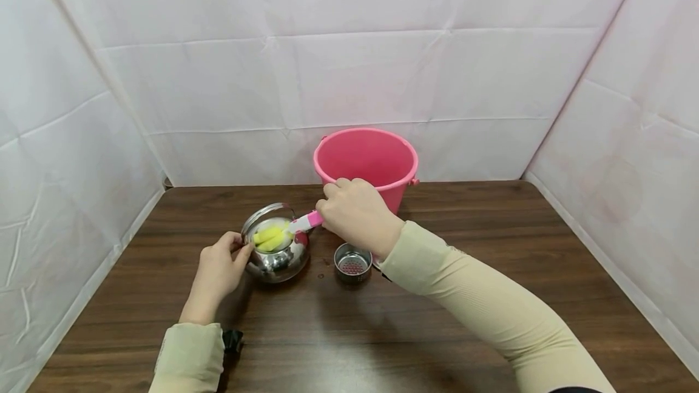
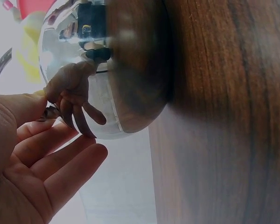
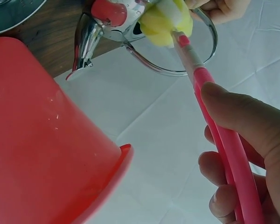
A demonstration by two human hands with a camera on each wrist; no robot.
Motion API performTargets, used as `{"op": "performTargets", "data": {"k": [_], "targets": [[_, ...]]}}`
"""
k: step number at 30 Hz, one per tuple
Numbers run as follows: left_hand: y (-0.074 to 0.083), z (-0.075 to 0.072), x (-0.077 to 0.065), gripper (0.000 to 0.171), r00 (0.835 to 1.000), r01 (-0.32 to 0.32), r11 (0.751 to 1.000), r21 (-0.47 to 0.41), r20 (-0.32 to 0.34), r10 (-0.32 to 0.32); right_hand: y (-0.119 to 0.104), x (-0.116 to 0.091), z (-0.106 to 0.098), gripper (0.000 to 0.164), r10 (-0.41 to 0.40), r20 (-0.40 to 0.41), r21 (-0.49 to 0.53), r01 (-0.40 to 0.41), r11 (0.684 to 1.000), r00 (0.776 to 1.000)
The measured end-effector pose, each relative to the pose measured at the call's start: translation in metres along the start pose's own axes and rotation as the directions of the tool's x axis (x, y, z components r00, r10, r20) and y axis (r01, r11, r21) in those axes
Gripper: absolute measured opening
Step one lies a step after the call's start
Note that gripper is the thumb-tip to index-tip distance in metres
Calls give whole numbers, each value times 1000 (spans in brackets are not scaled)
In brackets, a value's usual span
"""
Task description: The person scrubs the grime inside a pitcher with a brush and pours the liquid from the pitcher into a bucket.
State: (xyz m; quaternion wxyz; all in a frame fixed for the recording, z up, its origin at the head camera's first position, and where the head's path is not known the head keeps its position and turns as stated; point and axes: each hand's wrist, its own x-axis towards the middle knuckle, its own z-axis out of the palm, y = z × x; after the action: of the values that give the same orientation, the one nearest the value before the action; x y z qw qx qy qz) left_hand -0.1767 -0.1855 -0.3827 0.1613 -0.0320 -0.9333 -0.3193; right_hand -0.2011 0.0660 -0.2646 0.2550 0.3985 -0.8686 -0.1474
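A shiny steel kettle (image 1: 277, 267) with a hoop handle stands on the table at centre left. At its near left side, my left hand (image 1: 219, 264) pinches the metal fitting where the handle joins the body; the thumb and fingers show in the left wrist view. My right hand (image 1: 357, 211) grips the pink handle (image 3: 231, 149) of a sponge brush, coming in from the right. Its yellow sponge head (image 1: 270, 238) is at the kettle's open top, under the hoop. The kettle's curved spout (image 3: 85, 44) shows in the right wrist view.
Behind the right hand stands a pink bucket (image 1: 357, 153), near the table's back edge. A small steel strainer cup (image 1: 352, 264) with a perforated bottom sits right of the kettle, just below the right wrist. White sheeting (image 1: 355, 77) encloses the wooden table (image 1: 327, 344) at the back and sides.
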Motion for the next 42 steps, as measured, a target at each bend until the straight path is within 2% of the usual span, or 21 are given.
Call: {"op": "performTargets", "data": {"k": [21, 25, 28, 31, 36, 42], "targets": [[3, 3, 0, 21, 999, 23, 1000, 3, 23, -23, 4, -6, -11, 14, 4, 32, 1, -4, 1000, 999], [4, 1, 0, 23, 998, 26, 1000, 2, 49, -26, 5, -8, -15, 6, 14, -14, -15, -15, 1000, 1000], [4, 0, 0, 22, 999, 20, 1000, 6, 42, -21, 7, -9, -17, 8, 25, -46, -23, -26, 999, 999], [4, -1, 1, 21, 1000, 17, 1000, 16, 17, -17, 8, -11, -19, 8, 24, -34, -18, -25, 1000, 999], [3, -1, 0, 21, 999, 21, 1000, 14, 27, -22, 9, -15, -21, 7, 23, -22, -24, -24, 999, 999], [3, -2, 1, 22, 1000, 22, 1000, 1, 22, -22, 14, -20, -26, 4, 27, -77, -35, -30, 999, 997]]}}
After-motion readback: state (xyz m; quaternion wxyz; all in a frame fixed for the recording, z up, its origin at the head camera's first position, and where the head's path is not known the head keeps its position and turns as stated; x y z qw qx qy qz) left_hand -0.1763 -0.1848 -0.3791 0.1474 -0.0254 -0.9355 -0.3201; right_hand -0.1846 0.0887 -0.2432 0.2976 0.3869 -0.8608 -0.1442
